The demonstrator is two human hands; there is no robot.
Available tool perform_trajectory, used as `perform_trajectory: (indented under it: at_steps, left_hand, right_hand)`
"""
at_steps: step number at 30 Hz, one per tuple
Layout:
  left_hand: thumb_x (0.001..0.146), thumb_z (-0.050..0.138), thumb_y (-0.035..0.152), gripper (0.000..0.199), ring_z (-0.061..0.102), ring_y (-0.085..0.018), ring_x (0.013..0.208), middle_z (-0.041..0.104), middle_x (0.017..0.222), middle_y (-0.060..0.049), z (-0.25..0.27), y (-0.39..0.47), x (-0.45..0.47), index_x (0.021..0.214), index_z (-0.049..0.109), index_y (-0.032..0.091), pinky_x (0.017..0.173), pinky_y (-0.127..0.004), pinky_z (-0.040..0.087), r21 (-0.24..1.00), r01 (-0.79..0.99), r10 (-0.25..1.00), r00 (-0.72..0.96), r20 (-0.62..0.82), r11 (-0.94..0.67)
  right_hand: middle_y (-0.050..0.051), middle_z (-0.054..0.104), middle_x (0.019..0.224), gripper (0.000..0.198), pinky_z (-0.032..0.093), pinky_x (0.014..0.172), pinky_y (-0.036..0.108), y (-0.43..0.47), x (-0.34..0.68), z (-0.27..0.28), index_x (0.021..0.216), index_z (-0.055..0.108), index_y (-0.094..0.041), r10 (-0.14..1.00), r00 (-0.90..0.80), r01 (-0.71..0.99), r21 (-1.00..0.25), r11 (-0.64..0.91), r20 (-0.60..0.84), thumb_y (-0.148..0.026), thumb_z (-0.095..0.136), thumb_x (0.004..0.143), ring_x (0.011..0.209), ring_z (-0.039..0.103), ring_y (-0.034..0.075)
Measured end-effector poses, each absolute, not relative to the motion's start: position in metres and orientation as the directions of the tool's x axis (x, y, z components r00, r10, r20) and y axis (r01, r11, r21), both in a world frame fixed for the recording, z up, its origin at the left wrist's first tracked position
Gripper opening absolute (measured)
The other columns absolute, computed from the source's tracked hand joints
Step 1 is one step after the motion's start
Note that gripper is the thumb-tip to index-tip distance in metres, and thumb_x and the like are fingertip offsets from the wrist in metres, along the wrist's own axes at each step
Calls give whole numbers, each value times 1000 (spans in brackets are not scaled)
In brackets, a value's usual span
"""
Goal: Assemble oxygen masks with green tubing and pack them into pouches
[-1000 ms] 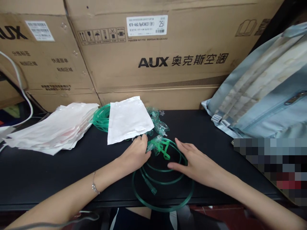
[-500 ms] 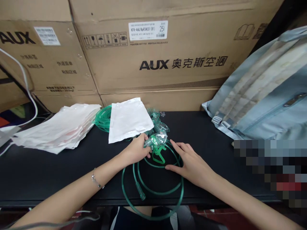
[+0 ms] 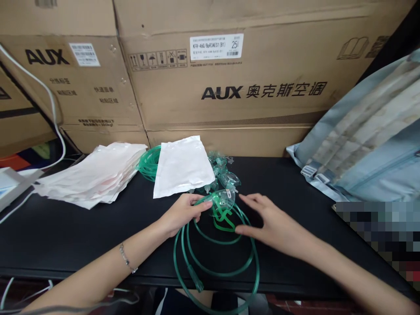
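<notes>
A clear oxygen mask (image 3: 227,197) with a bright green elastic strap (image 3: 225,228) lies low over the black desk. My left hand (image 3: 185,215) pinches its narrow left end, thumb on top and fingers curled underneath. Green tubing (image 3: 257,267) loops below the mask, hanging past the desk's front edge, and its connector end (image 3: 198,284) points toward me. To the right, my right hand (image 3: 271,223) is open, thumb and fingers apart around the mask's right side. Its thumb tip is by the strap; whether they touch I cannot tell.
Behind the mask sit more clear masks (image 3: 226,173) and coiled green tubing (image 3: 149,162), partly under a white pouch (image 3: 183,168). A stack of white pouches (image 3: 95,175) lies left. Large cardboard boxes (image 3: 223,113) stand at the back, a light blue backpack (image 3: 367,144) at right.
My left hand has turned, so its thumb now lies on top of the mask's narrow end. My right hand stays open beside the mask. The whole view has shifted slightly.
</notes>
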State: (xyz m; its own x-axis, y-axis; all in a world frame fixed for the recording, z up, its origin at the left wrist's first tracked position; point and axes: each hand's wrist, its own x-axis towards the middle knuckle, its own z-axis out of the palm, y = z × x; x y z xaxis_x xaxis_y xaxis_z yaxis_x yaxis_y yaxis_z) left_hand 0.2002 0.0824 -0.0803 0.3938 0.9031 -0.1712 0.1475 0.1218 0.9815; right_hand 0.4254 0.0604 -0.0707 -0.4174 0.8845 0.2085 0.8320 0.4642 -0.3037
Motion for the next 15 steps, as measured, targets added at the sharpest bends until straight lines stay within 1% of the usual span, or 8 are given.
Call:
perform_trajectory:
  at_steps: [1, 3, 5, 7, 8, 10, 12, 15]
  left_hand:
    - [72, 60, 42, 34, 32, -7, 49, 36, 54, 6, -81, 82, 199, 84, 64, 10, 50, -23, 30, 983, 133, 906, 388, -170, 128]
    - [72, 60, 41, 35, 30, -6, 48, 35, 55, 6, -82, 81, 197, 88, 64, 11, 49, -22, 31, 986, 94, 909, 383, -164, 138]
    - [71, 61, 41, 36, 30, -6, 48, 37, 57, 5, -83, 80, 196, 92, 64, 12, 48, -22, 32, 990, 58, 917, 374, -141, 128]
    - [71, 60, 42, 36, 31, -6, 47, 37, 57, 5, -83, 78, 195, 94, 63, 13, 46, -21, 31, 994, 41, 925, 365, -108, 100]
    - [72, 59, 42, 36, 31, -6, 46, 36, 57, 6, -82, 78, 195, 94, 63, 13, 45, -20, 30, 996, 38, 929, 358, -94, 86]
    - [74, 57, 41, 37, 29, -5, 45, 34, 55, 6, -81, 77, 192, 97, 62, 13, 45, -19, 28, 997, 41, 937, 341, -75, 65]
    - [75, 56, 40, 37, 27, -5, 45, 31, 53, 7, -78, 76, 190, 100, 61, 13, 45, -19, 26, 998, 49, 946, 317, -62, 49]
    - [75, 57, 38, 35, 26, -5, 46, 32, 54, 7, -74, 76, 185, 100, 62, 14, 44, -18, 24, 996, 84, 958, 286, -35, 12]
  right_hand:
    - [11, 54, 109, 64, 45, 86, 38, 66, 424, -60, 122, 49, -15, 872, -407, 819, -315, 480, 271, -56, 54, 72, 99, 53, 23]
    - [10, 54, 109, 51, 42, 89, 36, 82, 413, -39, 116, 54, -17, 801, -420, 775, -291, 561, 426, -48, 55, 76, 101, 52, 22]
    - [7, 56, 107, 34, 42, 87, 34, 104, 391, -22, 111, 59, -21, 681, -552, 672, -228, 705, 480, -37, 54, 80, 99, 53, 19]
    - [7, 56, 108, 34, 41, 87, 37, 128, 364, -13, 110, 60, -23, 509, -747, 529, -81, 844, 427, -33, 59, 78, 103, 50, 22]
    - [8, 55, 112, 39, 40, 87, 39, 140, 351, -11, 111, 60, -23, 448, -822, 475, -12, 880, 351, -34, 62, 74, 107, 47, 24]
    - [9, 59, 106, 38, 42, 83, 37, 160, 333, -11, 109, 62, -21, 432, -875, 448, 27, 894, 217, -29, 65, 72, 99, 53, 24]
    - [8, 63, 100, 32, 44, 76, 32, 171, 327, -14, 107, 63, -19, 469, -867, 471, -31, 882, 170, -25, 61, 76, 90, 57, 21]
    - [7, 66, 96, 28, 44, 71, 26, 174, 336, -19, 107, 63, -17, 513, -828, 468, -224, 855, 226, -26, 52, 83, 82, 60, 16]
